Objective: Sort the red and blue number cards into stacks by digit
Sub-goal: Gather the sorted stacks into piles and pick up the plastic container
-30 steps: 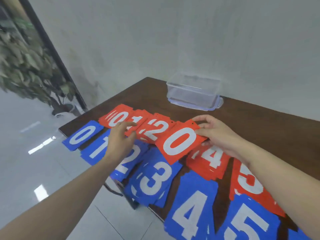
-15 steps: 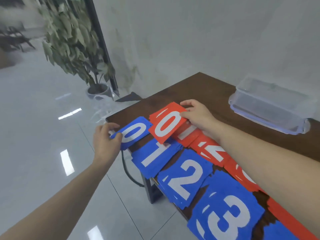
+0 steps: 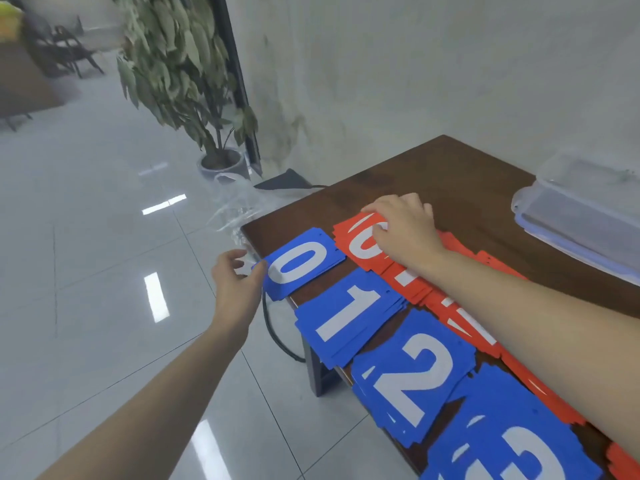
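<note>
Red 0 card now down under right hand

You had blue cards with white digits, the 0 stack, 1 stack and 2 stack, lying beside red cards with white digits. They sat on a dark brown wooden table. The floor was glossy pale grey tile, the plant dull green.

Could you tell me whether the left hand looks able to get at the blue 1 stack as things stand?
Probably yes: the left hand is at the blue 0 stack, right beside the uncovered blue 1 stack.
</note>
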Demonstrator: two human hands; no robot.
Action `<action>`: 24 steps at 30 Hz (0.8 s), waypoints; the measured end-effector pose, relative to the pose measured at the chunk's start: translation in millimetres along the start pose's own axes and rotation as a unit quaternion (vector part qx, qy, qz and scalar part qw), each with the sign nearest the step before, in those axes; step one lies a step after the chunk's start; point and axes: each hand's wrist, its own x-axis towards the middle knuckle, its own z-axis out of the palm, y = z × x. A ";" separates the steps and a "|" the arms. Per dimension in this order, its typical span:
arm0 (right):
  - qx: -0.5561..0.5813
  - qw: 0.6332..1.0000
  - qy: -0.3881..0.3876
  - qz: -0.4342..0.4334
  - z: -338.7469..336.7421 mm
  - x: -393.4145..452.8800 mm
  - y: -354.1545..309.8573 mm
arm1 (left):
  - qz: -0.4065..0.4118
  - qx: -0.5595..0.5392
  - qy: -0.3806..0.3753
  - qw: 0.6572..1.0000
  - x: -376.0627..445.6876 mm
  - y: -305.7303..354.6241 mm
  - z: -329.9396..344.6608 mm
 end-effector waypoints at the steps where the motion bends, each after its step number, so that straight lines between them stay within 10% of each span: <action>1: 0.005 0.999 -0.013 -0.047 0.8 -6.0 -16.2 | -0.022 -0.023 -0.004 0.999 -1.2 -1.3 -1.8; 14: 0.013 0.972 -0.149 -0.180 49.4 -72.8 -118.7 | -0.146 -0.238 -0.076 0.957 -30.8 -15.6 -30.8; 24: 0.093 0.982 -0.081 -0.140 4.8 -121.7 -40.2 | -0.148 -0.332 -0.003 0.932 -65.3 -31.0 -72.1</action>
